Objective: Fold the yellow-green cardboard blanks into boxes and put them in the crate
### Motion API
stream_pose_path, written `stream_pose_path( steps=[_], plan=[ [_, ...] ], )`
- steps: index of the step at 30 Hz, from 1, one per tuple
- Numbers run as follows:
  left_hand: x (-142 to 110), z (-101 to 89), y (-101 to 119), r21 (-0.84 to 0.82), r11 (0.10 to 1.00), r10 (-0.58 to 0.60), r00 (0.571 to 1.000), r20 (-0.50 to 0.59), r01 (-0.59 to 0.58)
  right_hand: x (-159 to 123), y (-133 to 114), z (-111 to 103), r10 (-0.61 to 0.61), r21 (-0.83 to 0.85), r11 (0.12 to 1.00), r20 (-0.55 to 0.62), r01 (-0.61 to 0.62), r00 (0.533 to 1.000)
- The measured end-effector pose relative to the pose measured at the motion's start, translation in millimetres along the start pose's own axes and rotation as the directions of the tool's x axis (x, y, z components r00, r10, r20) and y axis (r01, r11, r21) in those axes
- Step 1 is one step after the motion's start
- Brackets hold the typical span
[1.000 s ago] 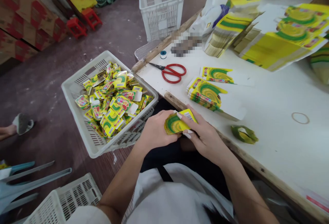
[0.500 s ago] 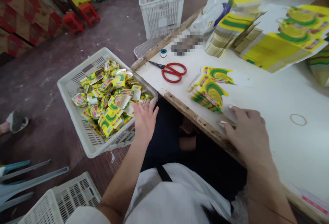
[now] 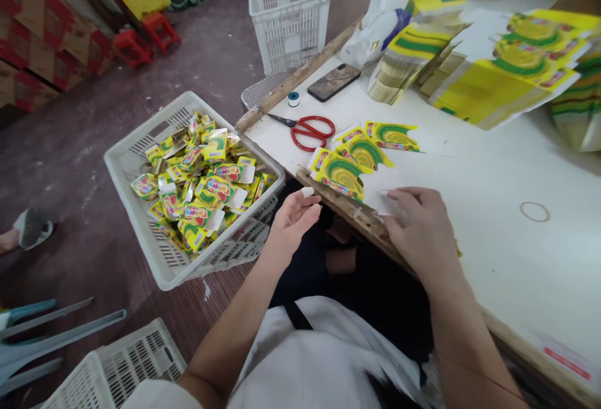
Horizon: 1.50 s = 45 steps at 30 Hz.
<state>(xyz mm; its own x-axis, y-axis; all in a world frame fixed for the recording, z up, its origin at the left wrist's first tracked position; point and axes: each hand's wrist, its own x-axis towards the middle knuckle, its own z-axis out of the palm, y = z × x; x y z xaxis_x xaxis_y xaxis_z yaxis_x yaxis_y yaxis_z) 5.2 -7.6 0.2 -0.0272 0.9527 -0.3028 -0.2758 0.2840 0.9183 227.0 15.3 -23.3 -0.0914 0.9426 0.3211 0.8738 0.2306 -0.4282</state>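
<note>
My left hand (image 3: 293, 224) hangs between the basket and the table edge, empty. Its fingers are half curled and apart from the thumb; one fingertip has a white wrap. On the table near its front edge, my right hand (image 3: 420, 227) has thumb and fingers around the white flap end of a small carton (image 3: 378, 191), mostly hidden by the hand. Flat yellow-and-green printed cartons (image 3: 339, 174) lie fanned out just left of it, overlapping. The white plastic basket (image 3: 141, 243) at my left holds a heap of small yellow cartons (image 3: 200, 218), some with raised white flaps.
Red-handled scissors (image 3: 312, 132), a small spool (image 3: 293, 99) and a phone (image 3: 334, 81) lie on the white table (image 3: 493, 177). Stacks of folded yellow cartons (image 3: 498, 83) stand farther back. Another white basket (image 3: 291, 17) and red stools (image 3: 133, 47) stand on the floor.
My left hand has drawn back from the basket toward the table edge. My right hand has slid left, and the cartons beside it are now spread out nearer the edge.
</note>
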Motion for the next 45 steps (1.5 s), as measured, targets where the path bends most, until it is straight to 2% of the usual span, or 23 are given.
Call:
stream_pose_path(
  steps=[2,7,13,19,24,27,33,40,45],
  plan=[
    [-1,0.2,0,0.028,1.000,-0.001,1.000,0.006,0.001,2,-1,0,0.011,-0.034,0.999,-0.011,-0.011,1.000],
    [-1,0.6,-1,0.054,0.999,-0.001,0.999,0.039,-0.001,6,-3,-2,0.059,-0.125,0.991,0.062,-0.051,0.996],
    [-1,1.6,-4,0.045,0.999,-0.012,0.999,0.047,0.010,10,-8,-2,0.033,-0.131,0.991,0.019,-0.030,0.999],
    [2,1.6,-3,0.034,0.999,-0.025,0.999,0.042,0.023,25,-11,6,0.093,-0.187,0.979,0.049,-0.082,0.994],
    [3,2.5,-4,0.017,0.999,-0.040,0.999,0.033,0.040,27,-14,1,0.107,-0.171,0.981,0.113,-0.087,0.988],
    [3,4.0,-5,0.006,0.998,-0.059,0.998,0.034,0.059,30,-22,0,0.130,-0.134,0.984,0.097,-0.116,0.987],
    [2,3.7,-3,-0.038,0.997,-0.069,0.997,0.024,0.070,43,-36,13,0.066,-0.038,0.997,0.132,-0.061,0.989],
    [1,3.3,-6,-0.049,0.996,-0.078,0.997,0.011,0.079,43,-34,21,0.066,-0.038,0.997,0.059,-0.064,0.996],
    [0,3.5,-8,-0.078,0.992,-0.095,0.995,0.024,0.096,43,-36,19,0.050,-0.099,0.994,0.066,-0.043,0.997]
  ],
)
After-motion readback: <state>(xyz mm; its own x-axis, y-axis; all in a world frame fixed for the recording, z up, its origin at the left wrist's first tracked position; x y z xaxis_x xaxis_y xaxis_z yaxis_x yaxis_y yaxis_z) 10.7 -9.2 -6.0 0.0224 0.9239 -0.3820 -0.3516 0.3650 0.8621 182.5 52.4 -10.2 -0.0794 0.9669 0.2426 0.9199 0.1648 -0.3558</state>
